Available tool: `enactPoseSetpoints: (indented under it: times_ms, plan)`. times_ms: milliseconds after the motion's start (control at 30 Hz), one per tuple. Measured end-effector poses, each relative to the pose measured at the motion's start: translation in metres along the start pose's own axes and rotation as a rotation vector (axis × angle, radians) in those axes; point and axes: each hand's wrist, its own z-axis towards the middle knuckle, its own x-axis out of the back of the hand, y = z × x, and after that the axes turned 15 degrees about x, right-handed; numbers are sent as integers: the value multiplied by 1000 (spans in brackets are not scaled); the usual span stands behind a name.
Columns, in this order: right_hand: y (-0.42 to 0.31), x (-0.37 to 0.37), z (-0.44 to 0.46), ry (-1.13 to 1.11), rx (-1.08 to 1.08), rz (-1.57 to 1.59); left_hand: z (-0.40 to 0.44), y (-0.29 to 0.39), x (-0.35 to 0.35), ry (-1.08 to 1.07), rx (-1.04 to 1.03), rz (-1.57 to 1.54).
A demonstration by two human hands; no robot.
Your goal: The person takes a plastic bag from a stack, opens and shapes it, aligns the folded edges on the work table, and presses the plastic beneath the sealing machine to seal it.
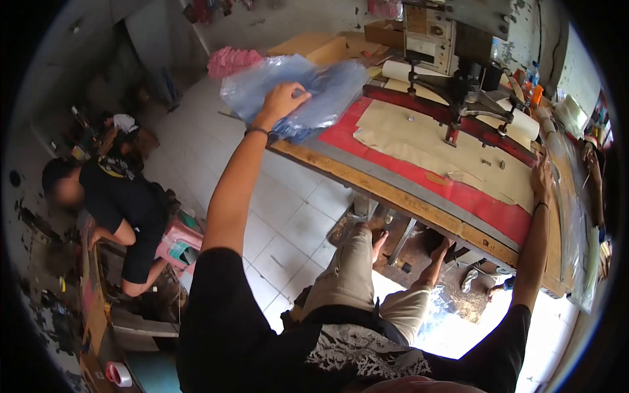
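My left hand (283, 103) is over a pile of clear plastic sheets (327, 82) at the left end of the worktable. Its fingers are curled, thumb and forefinger close together; whatever may be pinched there is too small to tell. My right hand (542, 178) lies at the table's right side, by the end of a red metal bar (393, 99), with its fingers stretched forward. Between my hands a tan sheet (406, 131) with a ragged edge lies on a red sheet (504, 213). Small metal pieces (486, 162) sit on the tan sheet.
The press machine (429, 36) stands behind the bar. Pink material (232, 61) and cardboard (311, 47) lie beyond the plastic. Bottles (534, 72) stand at the back right. A person in black (124, 196) sits at the left near a pink stool (181, 242).
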Motion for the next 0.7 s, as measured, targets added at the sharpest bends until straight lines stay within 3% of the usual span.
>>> enactPoseSetpoints:
  times_ms: [67,100,200,233,267,333,367,400,433,467,567,600,667,700]
  plan:
    - [0,9,5,-21,-84,169,-17,43,26,-249,44,-113]
    - [-2,12,6,22,-117,239,-18,46,15,-276,10,-176]
    - [-4,11,17,124,-154,339,-69,83,10,-94,-127,318]
    - [1,7,22,160,-145,293,-77,90,10,-140,-125,425]
    - [10,7,22,204,-141,241,-78,86,5,-158,-146,377]
    - [-7,37,28,0,-360,433,-60,68,1,-167,-200,270]
    - [8,2,14,-112,-232,296,-53,66,8,-210,-170,105]
    - [30,-33,-2,-35,68,45,-46,62,18,-257,-137,-55]
    - [19,-1,10,-19,-147,205,-39,56,29,-300,-98,-216]
    - [3,38,29,10,-359,366,-31,51,38,-200,-65,-342]
    - [-10,23,6,-319,-220,156,-13,19,75,172,-99,-719]
    - [-18,32,7,-160,-228,154,-26,31,101,307,-129,-850]
    - [-23,51,15,-49,-172,141,-41,26,146,632,-176,-1031]
    - [-20,44,16,-9,-164,135,-61,46,171,712,-53,-1184]
